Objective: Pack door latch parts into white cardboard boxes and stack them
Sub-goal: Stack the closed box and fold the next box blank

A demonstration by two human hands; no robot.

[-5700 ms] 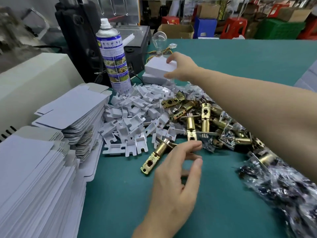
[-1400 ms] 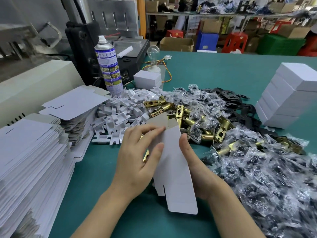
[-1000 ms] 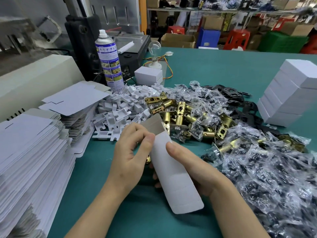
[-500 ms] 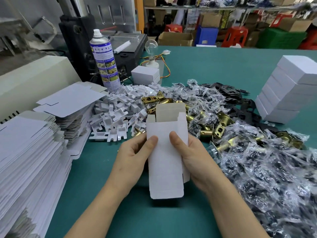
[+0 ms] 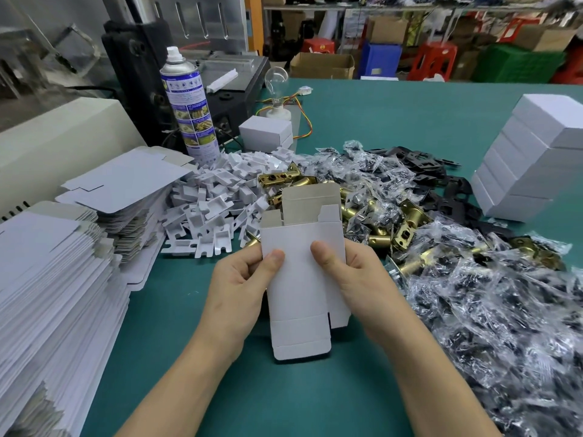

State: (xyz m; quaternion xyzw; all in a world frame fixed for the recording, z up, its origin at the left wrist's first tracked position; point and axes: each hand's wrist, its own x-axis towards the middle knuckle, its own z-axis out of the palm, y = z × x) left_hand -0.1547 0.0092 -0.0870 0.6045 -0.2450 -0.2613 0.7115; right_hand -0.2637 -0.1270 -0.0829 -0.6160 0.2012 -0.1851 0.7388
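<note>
Compared with a second ago, the white box (image 5: 299, 279) is no longer a flat blank held edge-on. It is now opened into a tube, its wide face turned up to the camera, and its top flaps stand open. It is in the air just above the bench (image 5: 394, 115), near the front edge and just in front of the heap of brass latches (image 5: 378, 216).

The left hand (image 5: 239, 288) and the right hand (image 5: 356, 279) hold it together. The grip of each hand pinches a long side of the box, with the thumb pressed on the front face and the rest of the hand behind it.

The step in hand looks like shaping the box, and nothing is packed in it yet. To do it well, I think the hands should first press the tube until its corners are square. Next they should fold in the two small side flaps at the lower end and tuck the long flap over them. The thumbs should stay away from the fold lines, because thin card creases easily. The top should stay open toward the latches, the white plastic pieces (image 5: 214, 197) and the small bags (image 5: 504, 310). The finished stack (image 5: 530, 152) stands well apart on the right.
</note>
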